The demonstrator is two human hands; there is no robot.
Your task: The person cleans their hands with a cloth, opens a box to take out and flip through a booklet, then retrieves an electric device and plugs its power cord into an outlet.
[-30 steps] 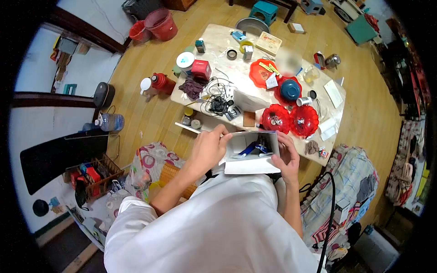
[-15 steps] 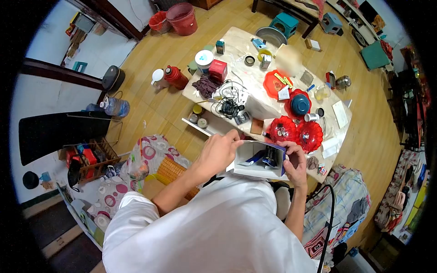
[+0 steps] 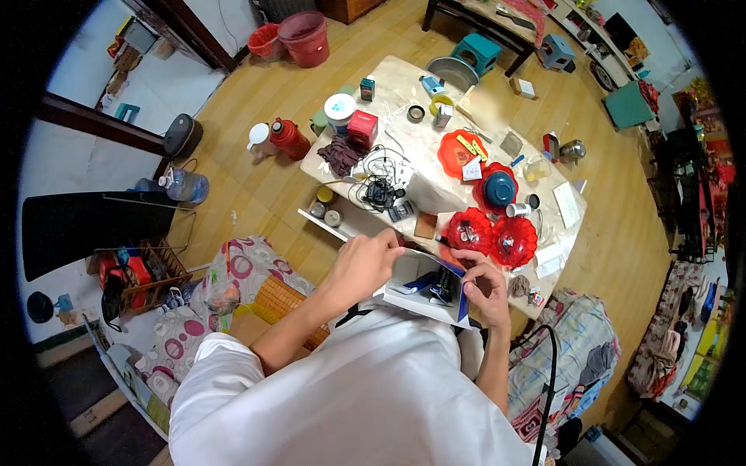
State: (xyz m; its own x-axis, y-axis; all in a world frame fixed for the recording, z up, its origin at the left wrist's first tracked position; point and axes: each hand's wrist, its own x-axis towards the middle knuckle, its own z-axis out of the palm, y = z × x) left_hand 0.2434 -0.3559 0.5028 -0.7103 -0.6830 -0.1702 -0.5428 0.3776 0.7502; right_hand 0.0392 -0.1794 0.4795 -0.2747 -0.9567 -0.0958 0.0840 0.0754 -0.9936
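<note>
Head camera: the person's left hand (image 3: 364, 264) has its fingers pinched together on the upper left edge of an open white cardboard box (image 3: 430, 309), while the right hand (image 3: 486, 291) is clamped on the right wall, which shows blue outside. The box is tilted between the two hands, just in front of the white shirt (image 3: 350, 380); a dark blue packet (image 3: 443, 287) and other blue-and-white pieces lie inside it, too small to identify. Just beyond the right hand, two red scalloped bowls (image 3: 514, 241) sit side by side on the cream table (image 3: 385, 81), with a dark blue bowl (image 3: 499, 188) farther out. Past the left hand lies a tangle of black cables (image 3: 381, 190); near that hand, an open drawer holds jars (image 3: 332, 218). A red thermos (image 3: 289, 140) stands well apart, beyond the left hand and to its left.
</note>
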